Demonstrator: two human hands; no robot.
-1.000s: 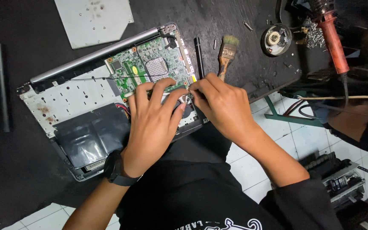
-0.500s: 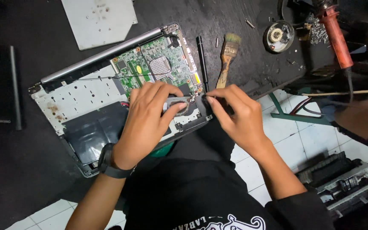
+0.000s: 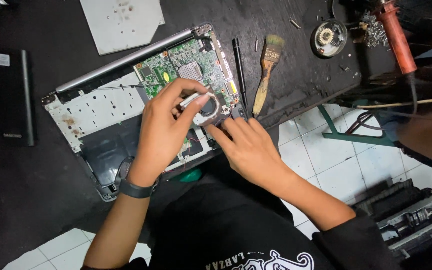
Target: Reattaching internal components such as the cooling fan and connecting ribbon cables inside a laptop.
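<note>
A: Fan assy [image 3: 207,109] — where?
B: Lifted a bit over the opened laptop base [image 3: 101,112], just below the green mainboard [image 3: 176,70]. Pinched at its metal end btw thumb and fingertips of left hand [image 3: 163,130].
A: Right hand [image 3: 248,150]?
B: Just right of the left one, fingers curled, tips down at the fan's lower-right edge. Touching, but whether gripping — can't tell.
A: Wrist?
B: Black watch [image 3: 133,187] on the left one.
A: Further out?
B: Just beyond right-hand fingertips: black pen-like tool [image 3: 239,70], then a wooden-handled brush [image 3: 266,70], both on the dark mat [image 3: 36,200]. Well past those, upper right: round tin w/ gear [image 3: 329,37], red-handled tool [image 3: 395,35].
A: Left side?
B: Well apart from left hand: black battery bar [image 3: 13,97]. Above it, far side of laptop: grey cover plate [image 3: 121,22].
A: Below right arm?
B: White floor tiles [image 3: 326,165], grey machine part [image 3: 406,220].
</note>
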